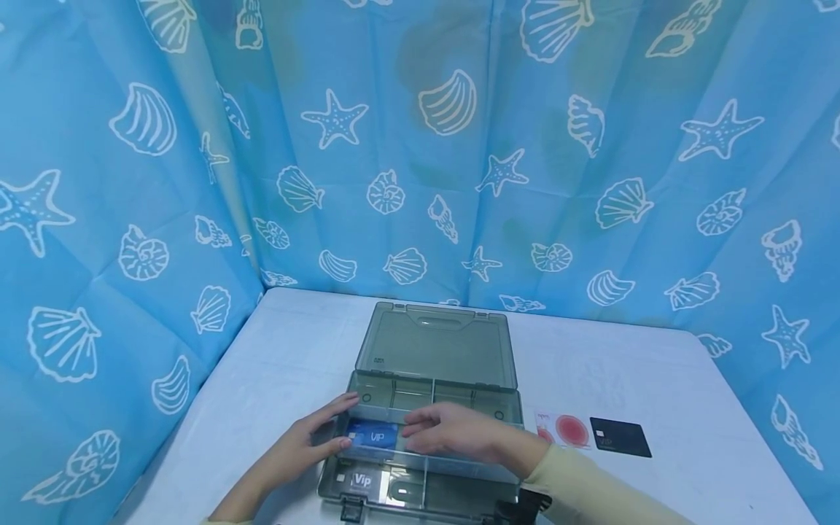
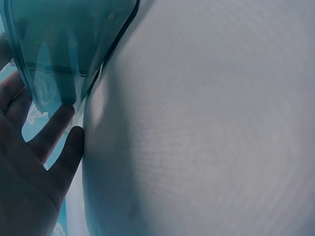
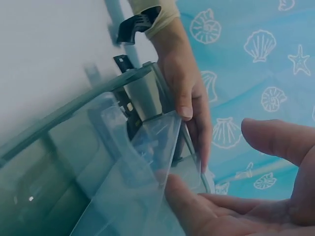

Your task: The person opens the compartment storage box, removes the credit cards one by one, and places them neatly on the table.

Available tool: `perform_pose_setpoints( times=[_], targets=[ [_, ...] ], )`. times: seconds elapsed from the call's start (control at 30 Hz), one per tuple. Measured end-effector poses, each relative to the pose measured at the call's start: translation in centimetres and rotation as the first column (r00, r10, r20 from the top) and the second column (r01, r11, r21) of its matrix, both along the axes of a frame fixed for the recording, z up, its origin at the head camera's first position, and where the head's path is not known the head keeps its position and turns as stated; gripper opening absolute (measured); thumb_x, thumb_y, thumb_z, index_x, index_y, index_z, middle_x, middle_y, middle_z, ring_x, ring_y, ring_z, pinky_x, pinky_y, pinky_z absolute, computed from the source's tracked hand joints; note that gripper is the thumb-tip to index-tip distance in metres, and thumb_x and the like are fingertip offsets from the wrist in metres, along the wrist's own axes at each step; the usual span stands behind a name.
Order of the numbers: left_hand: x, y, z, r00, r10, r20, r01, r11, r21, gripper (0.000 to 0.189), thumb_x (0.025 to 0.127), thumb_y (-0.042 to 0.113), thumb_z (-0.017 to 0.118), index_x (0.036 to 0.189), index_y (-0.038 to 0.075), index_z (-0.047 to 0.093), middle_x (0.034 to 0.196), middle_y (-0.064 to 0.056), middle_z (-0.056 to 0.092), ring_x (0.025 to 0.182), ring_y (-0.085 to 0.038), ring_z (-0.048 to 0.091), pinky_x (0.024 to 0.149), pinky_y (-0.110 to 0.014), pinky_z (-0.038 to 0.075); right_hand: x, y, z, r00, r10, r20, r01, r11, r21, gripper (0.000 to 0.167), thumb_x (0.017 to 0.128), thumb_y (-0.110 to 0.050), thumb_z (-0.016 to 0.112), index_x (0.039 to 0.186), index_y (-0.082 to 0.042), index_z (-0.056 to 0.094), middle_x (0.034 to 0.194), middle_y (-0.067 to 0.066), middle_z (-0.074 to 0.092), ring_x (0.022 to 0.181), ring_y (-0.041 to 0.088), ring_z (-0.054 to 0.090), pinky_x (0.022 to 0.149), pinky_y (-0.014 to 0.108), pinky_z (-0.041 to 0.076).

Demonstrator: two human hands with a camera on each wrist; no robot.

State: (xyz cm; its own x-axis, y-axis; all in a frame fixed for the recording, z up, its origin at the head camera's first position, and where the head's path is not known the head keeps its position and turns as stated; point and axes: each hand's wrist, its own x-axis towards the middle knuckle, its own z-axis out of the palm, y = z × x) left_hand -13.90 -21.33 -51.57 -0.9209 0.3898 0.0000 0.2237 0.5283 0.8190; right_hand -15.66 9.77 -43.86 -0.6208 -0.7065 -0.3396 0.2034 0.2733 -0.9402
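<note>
A grey see-through compartment box (image 1: 433, 394) lies open on the white table (image 1: 289, 350), its lid (image 1: 436, 348) folded back. A blue VIP card (image 1: 374, 436) sits in a middle compartment. My left hand (image 1: 308, 441) lies with straight fingers along the box's left wall (image 2: 64, 44), thumb at the card's left end. My right hand (image 1: 442, 430) reaches in from the right, its relaxed fingers touching the card's right end. In the right wrist view, the right hand (image 3: 246, 201) is spread, thumb and fingers apart, beside a clear panel (image 3: 142, 167). The left hand (image 3: 189, 93) is beyond it.
A second VIP card (image 1: 361, 480) lies in the front left compartment. To the right of the box, a white card with red circles (image 1: 566, 430) and a black card (image 1: 620, 437) lie on the table. A blue seashell curtain (image 1: 459, 146) closes off the back and sides.
</note>
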Motion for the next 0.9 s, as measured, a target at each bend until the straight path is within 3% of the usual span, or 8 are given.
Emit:
perform_pose_setpoints(
  times=[0.13,0.37,0.47,0.73,0.9],
  targets=[
    [0.0,0.0,0.0,1.000,-0.002,0.006,0.002,1.000,0.005,0.066,0.096,0.039,0.070,0.155,0.021,0.045,0.164,-0.003,0.036,0.151,-0.037,0.027,0.119,-0.064,0.026,-0.2,-0.9,-0.3,0.998,-0.031,0.053,0.032,0.999,-0.017,0.065,0.099,-0.015,0.064,0.148,0.017,0.035,0.144,0.030,0.050,0.130,0.037,0.056,0.107,0.043,0.051],
    [0.0,0.1,0.1,1.000,-0.003,0.013,0.003,1.000,0.006,0.066,0.097,0.038,0.070,0.155,0.020,0.045,0.164,-0.004,0.035,0.151,-0.038,0.026,0.119,-0.065,0.025,0.1,-2.5,-0.4,0.997,-0.076,0.013,0.075,0.996,0.047,0.071,0.096,-0.017,0.068,0.147,0.020,0.033,0.147,0.034,0.044,0.130,0.041,0.055,0.107,0.046,0.051],
    [0.0,0.1,0.1,1.000,-0.003,0.014,0.003,1.000,0.002,0.066,0.097,0.039,0.070,0.155,0.021,0.045,0.164,-0.003,0.035,0.151,-0.037,0.026,0.120,-0.064,0.024,0.1,-3.2,-0.4,0.996,-0.083,0.033,0.081,0.995,0.062,0.073,0.096,-0.016,0.068,0.145,0.023,0.031,0.145,0.035,0.045,0.132,0.044,0.052,0.111,0.051,0.047],
    [0.0,0.1,0.2,1.000,-0.002,0.019,0.002,1.000,0.002,0.066,0.096,0.040,0.070,0.155,0.021,0.045,0.164,-0.003,0.035,0.151,-0.037,0.027,0.119,-0.064,0.026,-0.1,-4.4,-1.1,0.987,-0.116,0.114,0.112,0.993,0.036,0.071,0.095,-0.013,0.065,0.143,0.026,0.029,0.136,0.031,0.053,0.134,0.046,0.049,0.115,0.053,0.041],
    [0.0,0.1,0.3,1.000,-0.006,0.017,0.006,1.000,0.001,0.066,0.097,0.039,0.070,0.155,0.020,0.045,0.164,-0.004,0.034,0.151,-0.037,0.027,0.119,-0.064,0.026,0.0,-4.5,-1.3,0.986,-0.126,0.110,0.125,0.992,0.017,0.071,0.097,-0.011,0.064,0.143,0.027,0.026,0.142,0.039,0.043,0.136,0.049,0.046,0.116,0.054,0.039]
  ],
)
